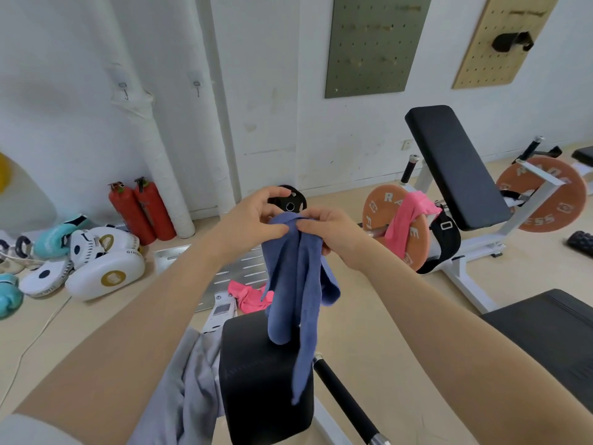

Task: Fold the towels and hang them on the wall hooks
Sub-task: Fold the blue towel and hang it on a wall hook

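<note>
Grey cloth point(189, 390) droops nearest, beside the black pad point(266, 380). Above it, left hand point(248, 220) and right hand point(333, 234) pinch the blue towel point(301, 277) at its top edge, fingers clamped, letting it dangle straight for folding. Wall hooks point(123, 89) wait, well apart.

One head-worn wide-angle view looked forward and down, close over both forearms, facing the white wall point(64, 75) and floor point(401, 316) beyond.
</note>
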A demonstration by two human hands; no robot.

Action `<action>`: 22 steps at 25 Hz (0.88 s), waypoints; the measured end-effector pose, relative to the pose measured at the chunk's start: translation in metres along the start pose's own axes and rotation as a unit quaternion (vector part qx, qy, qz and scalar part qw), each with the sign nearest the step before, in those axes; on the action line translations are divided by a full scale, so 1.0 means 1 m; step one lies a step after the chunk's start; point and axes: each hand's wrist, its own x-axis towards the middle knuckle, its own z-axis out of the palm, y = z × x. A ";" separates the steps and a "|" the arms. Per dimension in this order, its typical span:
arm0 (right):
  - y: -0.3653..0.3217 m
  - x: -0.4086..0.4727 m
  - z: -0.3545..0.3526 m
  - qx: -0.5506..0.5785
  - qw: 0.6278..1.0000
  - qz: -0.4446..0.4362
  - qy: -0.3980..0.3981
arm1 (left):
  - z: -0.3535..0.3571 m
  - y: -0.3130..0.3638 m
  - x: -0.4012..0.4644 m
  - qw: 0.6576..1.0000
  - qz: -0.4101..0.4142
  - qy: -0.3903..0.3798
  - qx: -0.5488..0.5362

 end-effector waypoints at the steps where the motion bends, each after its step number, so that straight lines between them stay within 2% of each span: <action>1: 0.002 -0.001 -0.003 -0.020 1.000 0.002 0.006 | 0.003 -0.003 -0.001 0.998 0.019 0.020 0.049; 3: 0.006 -0.004 -0.008 -0.031 1.000 0.002 0.002 | 0.007 -0.009 -0.002 0.969 0.111 0.089 0.202; 6: 0.008 -0.007 -0.013 -0.017 1.000 0.002 0.009 | 0.011 -0.018 -0.005 0.879 0.273 0.139 0.367; 7: 0.009 -0.008 -0.014 -0.022 1.000 -0.003 0.016 | 0.014 -0.019 -0.006 0.862 0.289 0.160 0.385; 8: 0.009 -0.008 -0.015 -0.034 0.999 -0.010 0.027 | 0.018 -0.018 -0.006 0.863 0.276 0.183 0.381; 9: 0.009 -0.009 -0.016 -0.055 0.997 -0.022 0.038 | 0.024 -0.016 -0.007 0.887 0.241 0.205 0.337; 10: 0.010 -0.008 -0.016 -0.073 0.996 -0.032 0.049 | 0.030 -0.012 -0.008 0.925 0.180 0.223 0.249; 11: 0.010 -0.008 -0.015 -0.076 0.994 -0.039 0.065 | 0.036 -0.009 -0.005 0.962 0.096 0.231 0.111; 12: 0.011 -0.008 -0.014 -0.059 0.994 -0.044 0.086 | 0.040 -0.007 -0.001 0.972 0.008 0.226 -0.068; 13: 0.011 -0.009 -0.014 -0.037 0.992 -0.049 0.109 | 0.042 -0.006 0.004 0.943 -0.073 0.214 -0.242; 14: 0.012 -0.011 -0.016 -0.013 0.991 -0.051 0.121 | 0.044 -0.007 0.008 0.897 -0.129 0.210 -0.367; 15: 0.012 -0.016 -0.019 0.007 0.993 -0.053 0.101 | 0.045 -0.011 0.010 0.863 -0.160 0.209 -0.432; 16: 0.013 -0.022 -0.023 0.034 0.997 -0.050 0.045 | 0.046 -0.014 0.010 0.856 -0.167 0.202 -0.445; 18: 0.008 -0.034 -0.029 0.037 0.993 -0.036 -0.107 | 0.050 -0.016 0.009 0.886 -0.134 0.158 -0.414; 19: 0.005 -0.038 -0.031 0.002 0.989 -0.036 -0.144 | 0.053 -0.015 0.007 0.902 -0.116 0.138 -0.392; 20: 0.001 -0.040 -0.031 -0.041 0.989 -0.045 -0.138 | 0.057 -0.013 0.005 0.914 -0.103 0.130 -0.369; 22: -0.005 -0.037 -0.028 -0.104 0.991 -0.075 -0.046 | 0.062 -0.006 0.001 0.928 -0.078 0.124 -0.343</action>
